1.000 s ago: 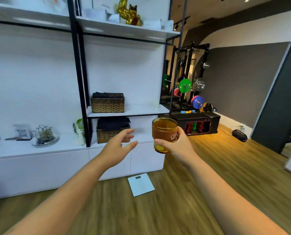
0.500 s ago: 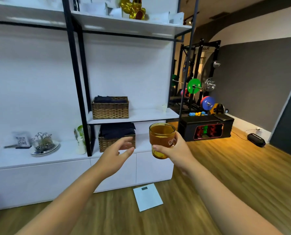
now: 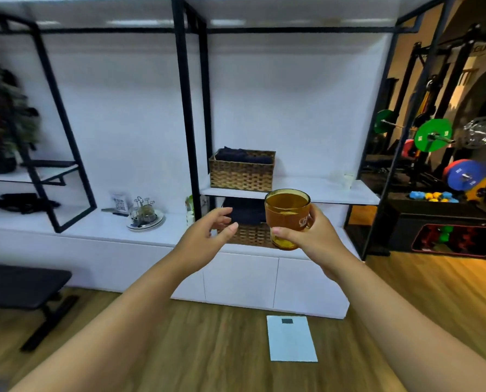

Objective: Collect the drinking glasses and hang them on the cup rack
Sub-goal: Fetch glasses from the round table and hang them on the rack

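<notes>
The right hand point(image 3: 309, 236) grasps an amber drinking glass point(image 3: 287, 217) upright in mid-air, thumb on its near side and fingers wrapped round the far side, in front of the shelving. White lettering on the glass begins "CH"; the rest is covered by the fingers. The left hand point(image 3: 207, 236) hovers just beside the glass without touching it, released, its fingers loosely bent and holding nothing. Well to the left of both hands, on the long white desk point(image 3: 74, 224) that runs along the wall, stands the wire cup rack point(image 3: 144, 209) on a round plate point(image 3: 147, 223); something glassy seems to hang or sit at its foot, though the blur makes this uncertain. Just behind the rack leans a small card printed with a QR code point(image 3: 120, 201). A black metal frame point(image 3: 183, 108) carries a white shelf point(image 3: 306, 189) holding a woven basket point(image 3: 242, 171) of dark folded cloth, and a second woven basket point(image 3: 250, 233) sits on the desk below, partly hidden by the hands. On the wooden floor point(image 3: 207, 343) near the cabinet lies a pale blue bathroom scale point(image 3: 291, 339). At the left edge is a black padded bench point(image 3: 21, 284). To the right stands a weight rack whose top bar reads "GUE" point(image 3: 483, 48), with a green weight plate point(image 3: 433, 134) and a blue weight plate point(image 3: 465, 175) on it.
</notes>
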`<state>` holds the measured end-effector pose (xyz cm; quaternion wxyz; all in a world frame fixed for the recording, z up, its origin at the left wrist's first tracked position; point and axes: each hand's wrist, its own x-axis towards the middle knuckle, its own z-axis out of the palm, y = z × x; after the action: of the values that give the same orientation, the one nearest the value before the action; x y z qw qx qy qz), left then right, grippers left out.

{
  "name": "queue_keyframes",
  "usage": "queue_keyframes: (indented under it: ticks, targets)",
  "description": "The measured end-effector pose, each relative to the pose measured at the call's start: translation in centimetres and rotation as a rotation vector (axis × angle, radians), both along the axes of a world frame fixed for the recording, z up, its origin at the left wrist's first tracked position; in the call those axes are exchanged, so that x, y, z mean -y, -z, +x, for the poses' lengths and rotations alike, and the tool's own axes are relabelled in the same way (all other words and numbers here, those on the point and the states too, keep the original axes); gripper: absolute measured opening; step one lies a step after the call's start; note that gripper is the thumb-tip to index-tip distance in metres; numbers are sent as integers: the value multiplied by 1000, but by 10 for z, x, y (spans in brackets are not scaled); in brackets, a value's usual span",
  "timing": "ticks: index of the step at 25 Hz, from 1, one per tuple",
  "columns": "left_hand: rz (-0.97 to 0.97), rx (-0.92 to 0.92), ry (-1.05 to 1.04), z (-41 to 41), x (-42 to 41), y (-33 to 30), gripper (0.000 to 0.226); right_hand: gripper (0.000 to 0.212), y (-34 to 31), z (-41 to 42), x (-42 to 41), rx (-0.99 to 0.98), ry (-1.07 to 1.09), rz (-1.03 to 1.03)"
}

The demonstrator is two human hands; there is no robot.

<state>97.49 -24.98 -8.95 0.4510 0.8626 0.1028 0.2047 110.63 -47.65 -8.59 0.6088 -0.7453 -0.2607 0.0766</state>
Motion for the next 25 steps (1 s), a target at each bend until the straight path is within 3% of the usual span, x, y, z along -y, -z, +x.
queue_keyframes:
  ticks: [12,18,25]
  targets:
    - [-42,-13,-233,42,-100,26,48,77,30,75,-141,-43,-213,8]
    - [-30,-89,-263,69,-225,47,54,74,35,96,-292,-70,-309,10]
    - [-35,-109,-261,86,-389,61,79,68,47,109,-480,-93,-363,27]
